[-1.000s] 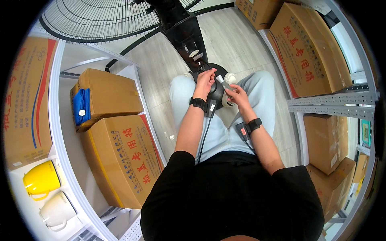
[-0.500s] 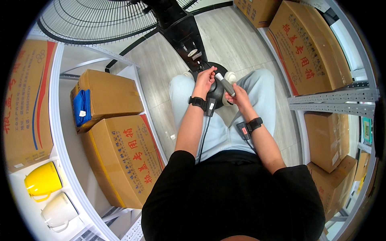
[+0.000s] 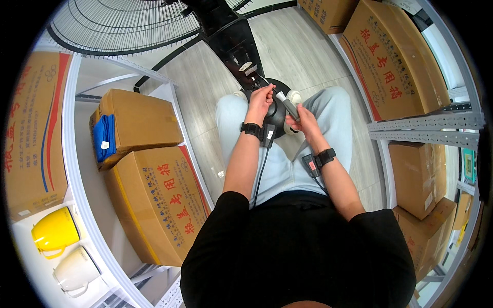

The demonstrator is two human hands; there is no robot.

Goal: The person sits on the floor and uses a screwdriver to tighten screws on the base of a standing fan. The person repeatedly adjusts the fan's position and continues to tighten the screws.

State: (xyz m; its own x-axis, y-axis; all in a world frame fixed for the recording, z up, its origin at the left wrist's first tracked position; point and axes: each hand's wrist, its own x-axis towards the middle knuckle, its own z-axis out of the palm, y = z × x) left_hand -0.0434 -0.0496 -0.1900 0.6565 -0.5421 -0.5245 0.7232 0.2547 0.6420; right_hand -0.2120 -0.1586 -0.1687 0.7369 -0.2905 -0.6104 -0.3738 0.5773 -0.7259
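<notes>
My right hand point(image 3: 303, 119) grips a grey cylindrical tool handle point(image 3: 289, 106) with a silver-white upper end. To its left, my left hand point(image 3: 261, 102) has thumb and fingers pinched just beyond that end, near a thin line by the fan's post; what they hold is too small to make out. The black pedestal fan post point(image 3: 234, 49) rises from a round dark base point(image 3: 277, 123) between my feet. A wire fan grille point(image 3: 118, 25) hangs over the upper left. Black bands with small cabled boxes sit on both my wrists.
Metal shelving point(image 3: 426, 128) with cardboard boxes point(image 3: 390, 61) lines the right. On the left stand more boxes point(image 3: 144, 200), one with a folded blue cloth point(image 3: 104, 138), plus a yellow mug point(image 3: 55, 231) and a white mug point(image 3: 77, 269). My bent legs point(image 3: 334, 108) flank the fan base.
The tool and my right hand have shifted slightly upward, and the handle has turned a little between my fingers. My left hand stays pinched in about the same spot.
</notes>
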